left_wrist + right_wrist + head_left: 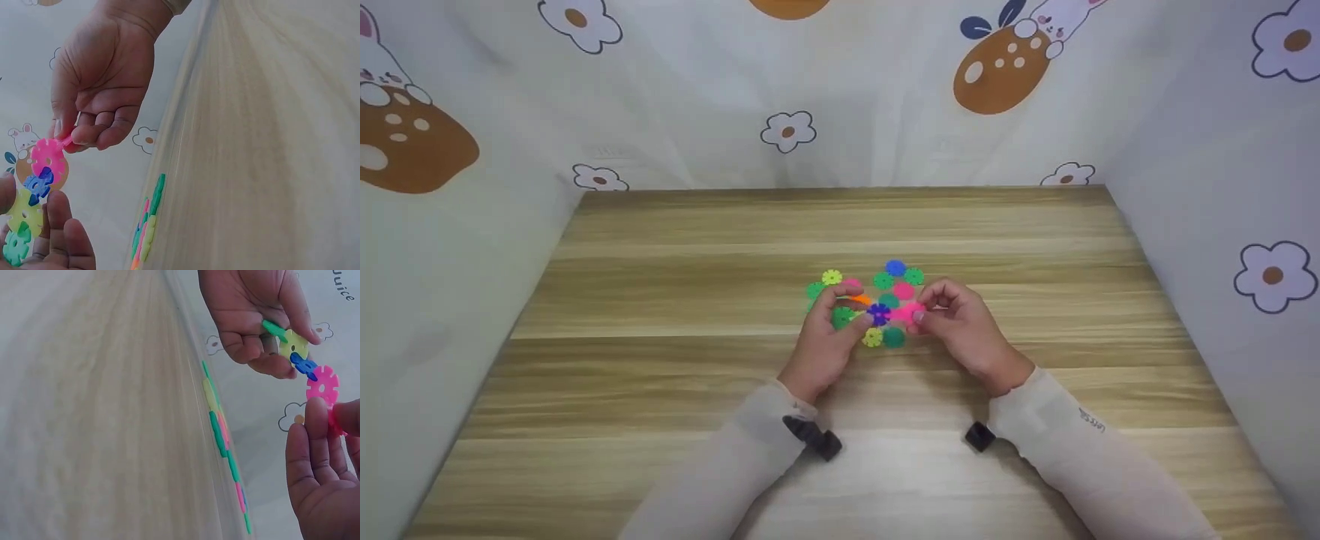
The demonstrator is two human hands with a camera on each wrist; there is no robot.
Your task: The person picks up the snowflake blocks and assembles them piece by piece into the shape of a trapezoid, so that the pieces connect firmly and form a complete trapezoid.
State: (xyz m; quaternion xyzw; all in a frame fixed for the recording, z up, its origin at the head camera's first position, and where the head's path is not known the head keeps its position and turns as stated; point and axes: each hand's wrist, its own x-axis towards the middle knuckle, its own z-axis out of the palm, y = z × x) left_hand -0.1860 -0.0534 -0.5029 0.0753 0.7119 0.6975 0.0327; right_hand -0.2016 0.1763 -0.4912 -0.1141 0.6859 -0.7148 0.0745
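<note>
A short chain of interlocking notched plastic discs spans between my two hands above the table. It runs from a green disc [17, 246] through a yellow disc [26, 214] and a blue disc [305, 365] to a pink disc [323, 385]. A second pink disc [334, 421] is joined at the right end. My left hand [825, 341] grips the green and yellow end between thumb and fingers. With thumb and fingertips, my right hand [971, 330] pinches the end pink disc. Loose discs lie on the table just beyond and beneath the hands.
On the wood-grain table [675, 300], the loose discs include a blue disc [895, 268], a yellow disc [832, 277] and several green ones. Some are partly hidden by the left hand. A patterned curtain [870, 82] hangs behind the table and at both sides.
</note>
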